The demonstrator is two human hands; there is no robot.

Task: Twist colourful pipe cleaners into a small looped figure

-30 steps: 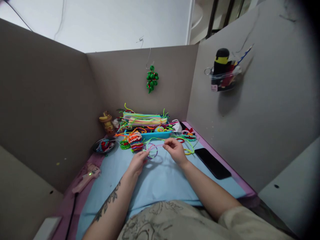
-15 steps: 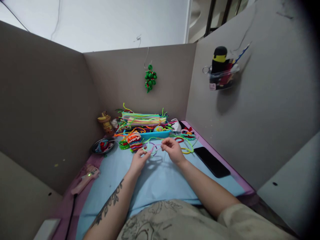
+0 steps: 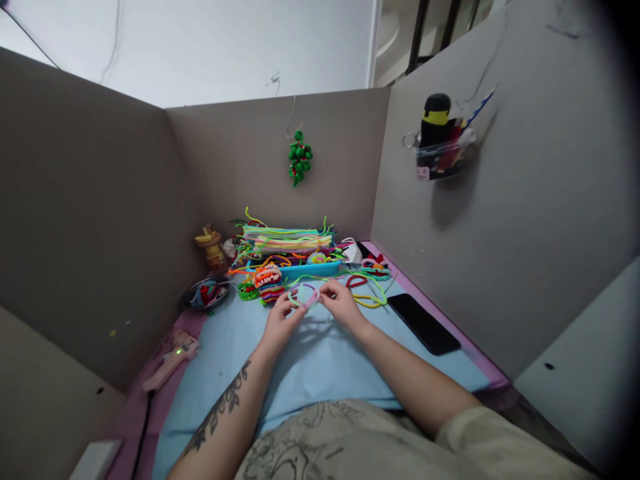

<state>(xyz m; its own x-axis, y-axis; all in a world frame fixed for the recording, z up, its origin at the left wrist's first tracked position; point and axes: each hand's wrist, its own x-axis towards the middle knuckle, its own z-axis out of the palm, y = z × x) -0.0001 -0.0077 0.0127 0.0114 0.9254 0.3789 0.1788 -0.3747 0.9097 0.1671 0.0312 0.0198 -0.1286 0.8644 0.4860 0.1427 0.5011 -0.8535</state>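
Loop (image 3: 303, 294) of pipe cleaner sits pinched between my left hand (image 3: 278, 320) and right hand (image 3: 342, 304), just above the bench (image 3: 320, 360). I'd grip close to the crossing, seemingly on the right, twisting tight. Spare stems (image 3: 287, 241) lie beyond.

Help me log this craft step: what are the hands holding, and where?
Both hands, left hand and right hand, pinch a small pipe-cleaner ring by opposite sides.

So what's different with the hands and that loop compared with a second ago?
The right hand moved in toward the left hand, so both now pinch the pipe-cleaner loop, which looks rounder. The phone and glue gun stayed put.
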